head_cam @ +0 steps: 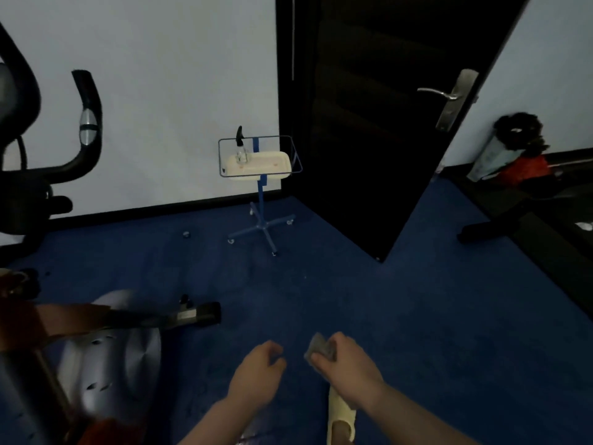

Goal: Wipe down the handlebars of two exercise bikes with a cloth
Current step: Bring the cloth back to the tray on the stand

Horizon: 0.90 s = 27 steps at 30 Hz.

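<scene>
Both hands are low: right hand (345,364) pinches the cloth (318,347), ready for wiping; left hand (261,369), just beside, curls loosely, empty.

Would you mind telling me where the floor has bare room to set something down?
Bare carpet runs between the stand, the door and the hands. It is crowded at left round the bike and at far right by the dark equipment.
</scene>
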{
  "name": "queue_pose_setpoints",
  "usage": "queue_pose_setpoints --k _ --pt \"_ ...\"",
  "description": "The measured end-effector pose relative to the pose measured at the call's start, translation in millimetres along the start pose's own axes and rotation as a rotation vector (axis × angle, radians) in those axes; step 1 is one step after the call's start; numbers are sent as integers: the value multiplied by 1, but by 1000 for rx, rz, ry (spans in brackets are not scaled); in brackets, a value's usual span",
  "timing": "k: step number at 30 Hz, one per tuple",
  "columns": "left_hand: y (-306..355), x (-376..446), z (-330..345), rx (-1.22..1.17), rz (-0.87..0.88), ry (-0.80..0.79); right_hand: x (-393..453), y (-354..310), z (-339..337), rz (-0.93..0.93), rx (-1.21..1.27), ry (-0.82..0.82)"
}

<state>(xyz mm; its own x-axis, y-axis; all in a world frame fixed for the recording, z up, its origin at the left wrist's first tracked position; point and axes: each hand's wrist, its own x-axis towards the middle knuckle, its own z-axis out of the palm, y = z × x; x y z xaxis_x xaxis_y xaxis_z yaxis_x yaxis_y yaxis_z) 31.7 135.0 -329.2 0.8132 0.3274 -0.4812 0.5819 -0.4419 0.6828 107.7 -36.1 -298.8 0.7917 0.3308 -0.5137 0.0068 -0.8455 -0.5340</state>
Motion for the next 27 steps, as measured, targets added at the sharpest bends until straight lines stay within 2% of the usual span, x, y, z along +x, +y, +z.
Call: queue_pose_setpoints --k 3,5,13,18,23,27 --pt "11 26 -3 10 -75 45 38 6 -23 -25 -66 -29" --pt "28 44 -3 -12 -101 76 65 8 -46 -44 -92 13" --pt "132 140 -14 -131 -33 196 166 3 -148 -89 -136 84" --pt "130 169 -28 -122 -117 184 207 -13 -154 -99 -136 6" --pt "129 217 -63 -92 -155 165 261 -56 -157 -137 -138 6" --pt "134 268 -110 -103 -130 234 309 -100 -162 -195 -134 40"
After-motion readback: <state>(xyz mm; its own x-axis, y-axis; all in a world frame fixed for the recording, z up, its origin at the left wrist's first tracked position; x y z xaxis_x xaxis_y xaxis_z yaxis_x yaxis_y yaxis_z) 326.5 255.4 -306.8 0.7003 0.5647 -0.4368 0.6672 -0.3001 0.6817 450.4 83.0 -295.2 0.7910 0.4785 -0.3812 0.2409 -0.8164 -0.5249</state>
